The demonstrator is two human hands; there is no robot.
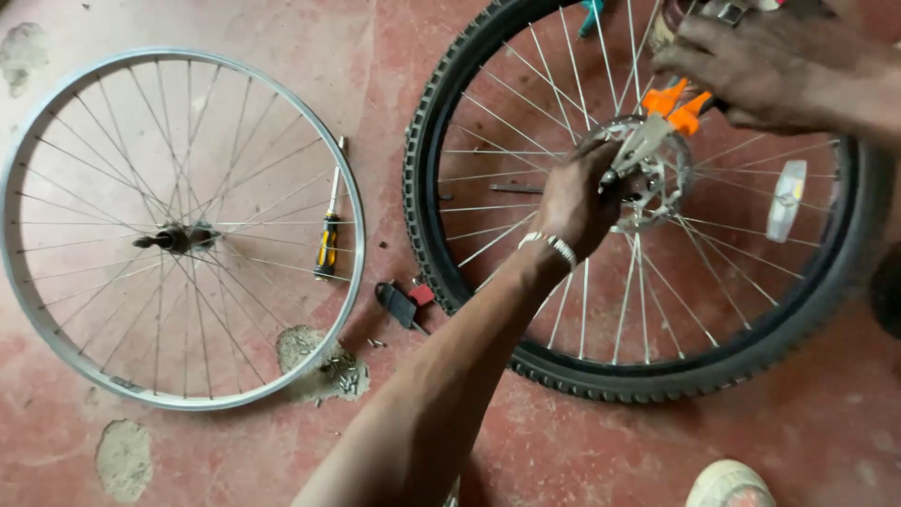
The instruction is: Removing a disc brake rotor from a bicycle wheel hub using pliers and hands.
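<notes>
Both hands work at the hub of the tyred bicycle wheel (pixel 648 376), right half of frame, lying flat on the red concrete floor (pixel 582 451). Left hand (pixel 577 202), centre frame, wrist bracelet showing, is curled shut around the hub (pixel 648 174) area; what exactly the fingers pinch is hidden behind the knuckles. Right hand (pixel 751 70), upper right, is closed on the orange handles of the pliers (pixel 657 127), whose metal nose points down-left onto the hub, just beside the left hand's fingers. Can't tell if the nose grips a nut or a part; too small.

Judgement for doing this well: left hand should brace the hub so the wheel doesn't spin; keep the pliers nose square on the part and squeeze firmly, since a slip would likely hit spokes or the left fingers close by.

White spoke reflector (pixel 786 199) sits right of the hub. Bare silver rim wheel (pixel 28 310) with its own axle lies left half of frame, well apart from the hands. Yellow-and-black-handled screwdriver (pixel 328 239) lies between the two wheels, overlapping the bare rim's edge. Small black-and-red part (pixel 405 302) near the tyre's lower left. Loose small metal bits (pixel 343 371) in a floor patch below it. Shoe toe (pixel 730 485) at bottom edge.
</notes>
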